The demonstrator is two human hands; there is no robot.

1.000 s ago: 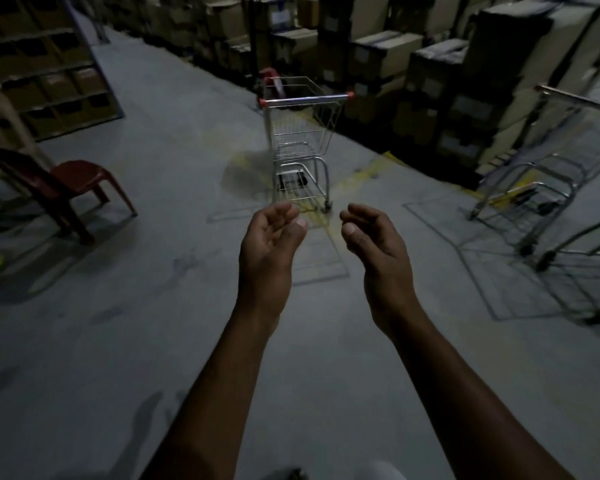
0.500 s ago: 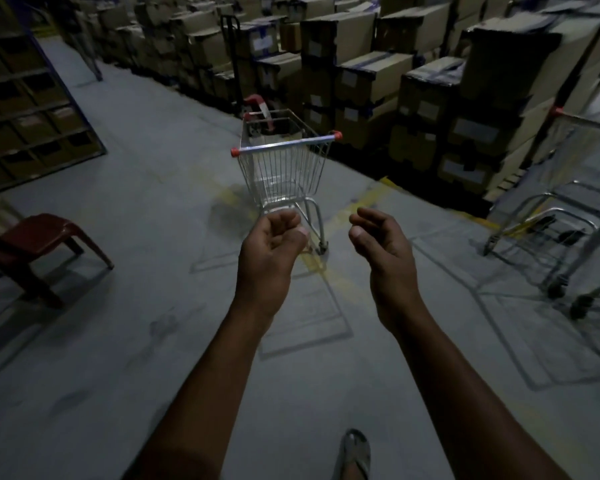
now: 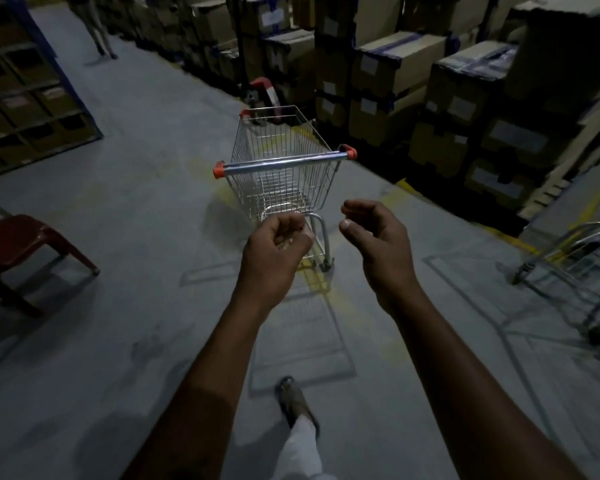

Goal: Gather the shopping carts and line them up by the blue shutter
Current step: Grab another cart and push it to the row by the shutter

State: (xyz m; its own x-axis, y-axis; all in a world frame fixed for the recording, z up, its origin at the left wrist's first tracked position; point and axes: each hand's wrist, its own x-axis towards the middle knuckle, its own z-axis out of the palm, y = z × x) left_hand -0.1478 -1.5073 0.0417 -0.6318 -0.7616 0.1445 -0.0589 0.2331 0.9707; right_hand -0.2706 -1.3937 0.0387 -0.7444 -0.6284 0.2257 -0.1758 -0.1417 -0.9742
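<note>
We see a wire shopping cart (image 3: 284, 174) standing on the grey floor (image 3: 118, 237), near stacked cardboard boxes (image 3: 395, 67). Our left hand (image 3: 274, 247) and right hand (image 3: 378, 237) are stretched toward its handle (image 3: 284, 161), not touching it; both have loosely curled fingers and hold nothing. A red chair (image 3: 21, 244) stands at left.

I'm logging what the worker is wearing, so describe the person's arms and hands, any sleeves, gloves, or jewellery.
Both forearms are bare as far as the frame shows: no sleeves, gloves or wristbands. The left hand and right hand carry no visible rings, though the light is dim. Lower down, a light trouser leg and a dark open sandal show.
</note>
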